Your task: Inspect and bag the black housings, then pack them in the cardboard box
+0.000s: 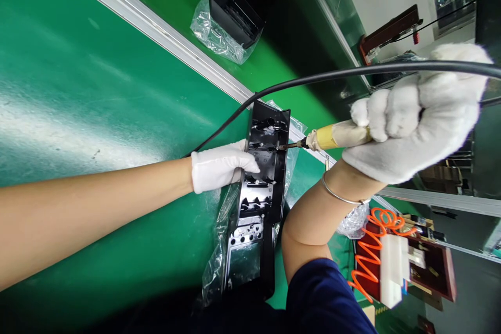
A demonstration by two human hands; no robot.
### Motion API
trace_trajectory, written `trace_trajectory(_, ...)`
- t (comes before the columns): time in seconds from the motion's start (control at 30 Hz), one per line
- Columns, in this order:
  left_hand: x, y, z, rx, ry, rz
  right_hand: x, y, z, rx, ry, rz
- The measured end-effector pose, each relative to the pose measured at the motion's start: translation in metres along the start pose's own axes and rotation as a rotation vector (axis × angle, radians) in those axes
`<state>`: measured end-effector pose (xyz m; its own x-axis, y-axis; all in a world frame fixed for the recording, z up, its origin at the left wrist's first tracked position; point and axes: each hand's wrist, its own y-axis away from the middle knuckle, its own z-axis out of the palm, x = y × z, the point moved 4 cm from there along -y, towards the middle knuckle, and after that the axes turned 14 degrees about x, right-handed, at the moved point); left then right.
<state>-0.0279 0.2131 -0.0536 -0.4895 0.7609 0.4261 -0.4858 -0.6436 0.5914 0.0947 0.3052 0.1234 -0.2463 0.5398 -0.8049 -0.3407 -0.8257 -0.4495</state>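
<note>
Green worktop [129, 109], crossed by a metal rail [156, 31], lies beneath the black plastic housing [256, 195], which is set over clear film [213, 271]. Left hand [221, 166], gloved, is clamped on the housing's side, thumb on the inner face. Right hand [415, 115], gloved, is closed around a screwdriver [326, 137]; its bit meets the housing near one long wall. Black cable [313, 77] arches above.

A metal rail [156, 31] crosses the green bench [117, 130]; mostly nearside of it, a black frame [254, 219] lies over clear plastic [217, 248]; beyond, a black box-like part [237, 15] sits in crumpled wrap [205, 34].
</note>
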Motion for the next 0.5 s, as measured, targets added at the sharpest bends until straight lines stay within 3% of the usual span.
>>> trace_trajectory(0.2,0.0007,0.0011,-0.0009,0.023,0.006,-0.006,-0.0022,0.0046,0.0042,-0.044,0.007,0.041)
trace_trajectory(0.37,0.0004,0.0018,-0.0004,0.02,0.014,-0.013,-0.0018,0.0071,0.0049,0.017,0.091,-0.011)
trace_trajectory(0.5,-0.0007,0.0006,-0.0013,0.005,0.01,-0.002,0.002,0.0025,0.0022,-0.036,0.104,0.002)
